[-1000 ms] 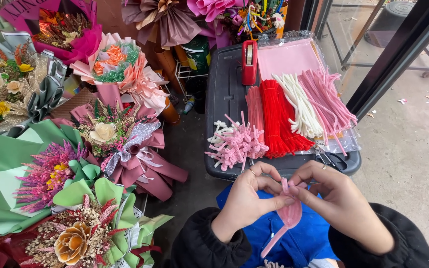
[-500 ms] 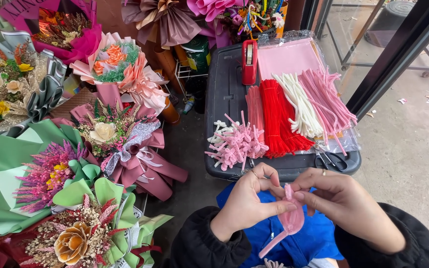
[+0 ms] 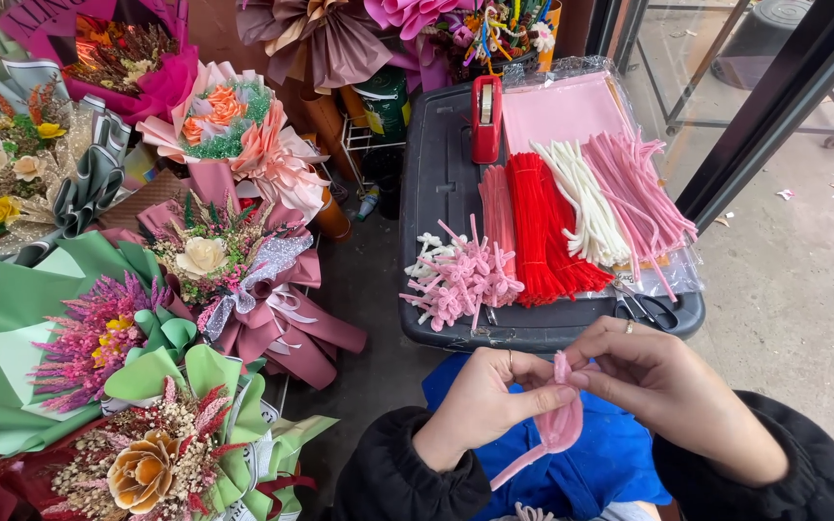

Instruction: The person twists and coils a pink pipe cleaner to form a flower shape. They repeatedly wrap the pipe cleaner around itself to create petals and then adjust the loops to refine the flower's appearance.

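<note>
Both hands meet just below the front edge of a dark plastic bin lid [image 3: 436, 174]. My left hand [image 3: 489, 400] and my right hand [image 3: 663, 386] pinch the same pink pipe cleaner [image 3: 560, 429]. Its top is folded into a small loop between my fingertips and its tail curls down to the left over a blue cloth [image 3: 596, 463] on my lap. Just beyond my hands, on the lid, lies a heap of shaped pink pipe cleaner pieces [image 3: 460, 280].
The lid also carries bundles of red [image 3: 541, 227], cream [image 3: 586, 203] and pink pipe cleaners [image 3: 644, 198], a red tape dispenser [image 3: 486, 118], pink paper [image 3: 557, 108] and scissors [image 3: 644, 307]. Wrapped bouquets [image 3: 234, 260] crowd the floor at left. A dark metal door frame [image 3: 774, 96] stands at right.
My hands have drawn slightly apart and lower, and the pipe cleaner's top is folded tighter. Its tail has swung further left.
</note>
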